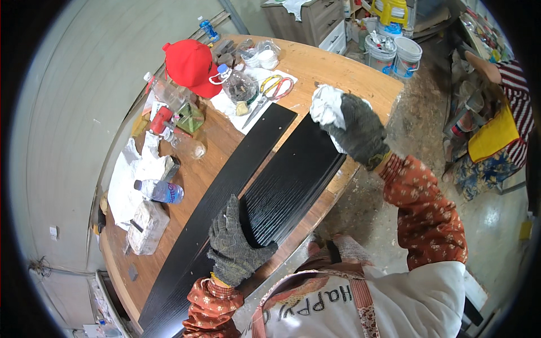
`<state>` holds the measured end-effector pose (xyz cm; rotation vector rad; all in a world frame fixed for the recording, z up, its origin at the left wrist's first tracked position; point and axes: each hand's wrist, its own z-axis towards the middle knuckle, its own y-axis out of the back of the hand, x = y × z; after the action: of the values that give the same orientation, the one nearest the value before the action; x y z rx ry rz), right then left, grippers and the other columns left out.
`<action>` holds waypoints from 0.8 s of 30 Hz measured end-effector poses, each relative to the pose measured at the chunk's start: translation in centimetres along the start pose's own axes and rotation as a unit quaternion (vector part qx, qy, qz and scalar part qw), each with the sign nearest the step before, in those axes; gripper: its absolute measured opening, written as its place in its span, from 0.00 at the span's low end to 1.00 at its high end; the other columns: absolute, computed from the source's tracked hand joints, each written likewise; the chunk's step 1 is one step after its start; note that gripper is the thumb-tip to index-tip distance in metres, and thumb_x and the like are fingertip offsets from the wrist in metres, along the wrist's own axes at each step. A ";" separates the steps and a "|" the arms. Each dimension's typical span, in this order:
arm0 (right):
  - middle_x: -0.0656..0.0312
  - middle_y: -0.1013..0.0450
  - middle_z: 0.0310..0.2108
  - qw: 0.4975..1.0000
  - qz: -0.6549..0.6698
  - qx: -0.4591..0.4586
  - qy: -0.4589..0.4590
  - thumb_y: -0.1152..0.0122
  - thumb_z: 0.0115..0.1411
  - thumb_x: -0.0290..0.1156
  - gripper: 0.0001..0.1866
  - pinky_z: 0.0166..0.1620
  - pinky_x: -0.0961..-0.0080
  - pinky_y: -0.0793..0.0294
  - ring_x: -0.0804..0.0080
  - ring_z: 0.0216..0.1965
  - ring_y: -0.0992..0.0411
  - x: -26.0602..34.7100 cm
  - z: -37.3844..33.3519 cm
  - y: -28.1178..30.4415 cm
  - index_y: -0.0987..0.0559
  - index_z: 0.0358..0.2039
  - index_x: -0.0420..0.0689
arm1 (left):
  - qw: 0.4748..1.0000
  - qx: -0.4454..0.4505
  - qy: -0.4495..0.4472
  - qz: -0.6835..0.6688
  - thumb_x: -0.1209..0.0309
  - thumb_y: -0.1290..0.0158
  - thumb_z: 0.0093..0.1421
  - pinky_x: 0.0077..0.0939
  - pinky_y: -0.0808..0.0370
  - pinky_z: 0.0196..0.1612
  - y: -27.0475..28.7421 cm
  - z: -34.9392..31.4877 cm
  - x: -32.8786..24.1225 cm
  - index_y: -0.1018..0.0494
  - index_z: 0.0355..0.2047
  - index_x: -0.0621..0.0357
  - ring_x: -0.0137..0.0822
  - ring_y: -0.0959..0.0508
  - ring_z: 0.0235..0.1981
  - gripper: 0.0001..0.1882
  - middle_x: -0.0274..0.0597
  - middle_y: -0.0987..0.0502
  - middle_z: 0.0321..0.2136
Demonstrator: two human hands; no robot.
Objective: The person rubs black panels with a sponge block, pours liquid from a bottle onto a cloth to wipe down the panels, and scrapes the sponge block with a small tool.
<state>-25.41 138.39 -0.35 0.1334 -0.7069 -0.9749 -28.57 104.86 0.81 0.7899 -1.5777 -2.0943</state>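
Two long black boards lie side by side on the wooden table; the nearer, wider black board (pixel 290 174) has a glossy, grained face. My left hand (pixel 234 248), in a dark grey knit glove, lies on it with fingers stretched and thumb spread. At the board's far end my right hand (pixel 360 127), gloved alike, is closed on a crumpled white cloth (pixel 328 107) and presses it near the end. The palm side of the right fingers is hidden. Beyond runs the narrower black board (pixel 225 186), with a slim gap between the two.
Scissors (pixel 270 93), a cut plastic bottle (pixel 239 84) and a red cap (pixel 189 67) sit on the far side of the wooden table (pixel 349 76). Several bottles, including a water bottle (pixel 160 191), and a white block (pixel 147 228) line its left. Another person (pixel 501 135) sits at right; buckets (pixel 407 56) stand behind.
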 end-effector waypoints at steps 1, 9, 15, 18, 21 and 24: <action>0.63 0.31 0.24 0.944 0.326 0.013 -0.037 0.46 0.57 0.30 0.05 0.32 0.74 0.28 0.74 0.26 0.30 -3.5 -2.9 -3.2 0.29 0.27 0.43 | 1.000 0.018 -0.010 -0.012 0.49 0.32 0.32 0.50 0.36 0.55 -0.3 0.8 -0.7 0.47 0.63 0.63 0.55 0.32 0.52 0.60 0.57 0.33 0.52; 0.55 0.30 0.48 0.995 -0.026 0.069 0.065 0.50 0.55 0.38 0.20 0.60 0.57 0.39 0.61 0.52 0.33 11.5 -10.3 -8.6 0.24 0.48 0.48 | 0.996 0.033 0.008 -0.078 0.48 0.35 0.38 0.49 0.34 0.51 -1.2 0.6 1.2 0.45 0.61 0.66 0.54 0.29 0.47 0.55 0.56 0.30 0.47; 0.58 0.28 0.34 0.971 0.135 -0.075 -0.185 0.47 0.56 0.24 0.06 0.38 0.72 0.26 0.69 0.36 0.27 -0.4 -4.1 3.0 0.26 0.36 0.41 | 0.999 -0.007 -0.024 -0.020 0.50 0.30 0.32 0.45 0.36 0.55 -0.3 0.2 0.1 0.42 0.61 0.63 0.52 0.30 0.51 0.57 0.54 0.31 0.50; 0.56 0.26 0.38 0.989 -0.087 -0.102 -0.065 0.44 0.55 0.27 0.10 0.50 0.63 0.30 0.56 0.43 0.27 -4.0 -5.1 3.8 0.25 0.39 0.42 | 0.999 0.009 -0.022 -0.035 0.51 0.32 0.32 0.48 0.38 0.56 -0.7 0.4 -0.1 0.44 0.62 0.62 0.54 0.32 0.52 0.58 0.55 0.33 0.51; 0.54 0.29 0.49 0.965 0.170 0.034 -0.199 0.43 0.54 0.29 0.12 0.61 0.55 0.38 0.53 0.57 0.34 -5.3 -9.0 1.6 0.24 0.40 0.46 | 0.999 0.030 -0.010 -0.027 0.52 0.33 0.31 0.50 0.39 0.57 -0.1 1.2 -1.1 0.46 0.63 0.62 0.55 0.35 0.53 0.59 0.56 0.35 0.53; 0.51 0.32 0.52 0.991 -0.095 0.052 0.082 0.43 0.53 0.34 0.22 0.61 0.50 0.40 0.52 0.56 0.35 0.1 -8.3 1.8 0.26 0.49 0.44 | 0.999 0.040 0.020 -0.014 0.53 0.32 0.29 0.50 0.39 0.57 0.0 2.6 -2.2 0.46 0.63 0.62 0.55 0.35 0.53 0.60 0.55 0.35 0.53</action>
<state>-19.06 137.70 -6.00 0.3730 -0.6006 -1.0950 -28.55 108.14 1.79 0.8817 -1.6464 -2.0323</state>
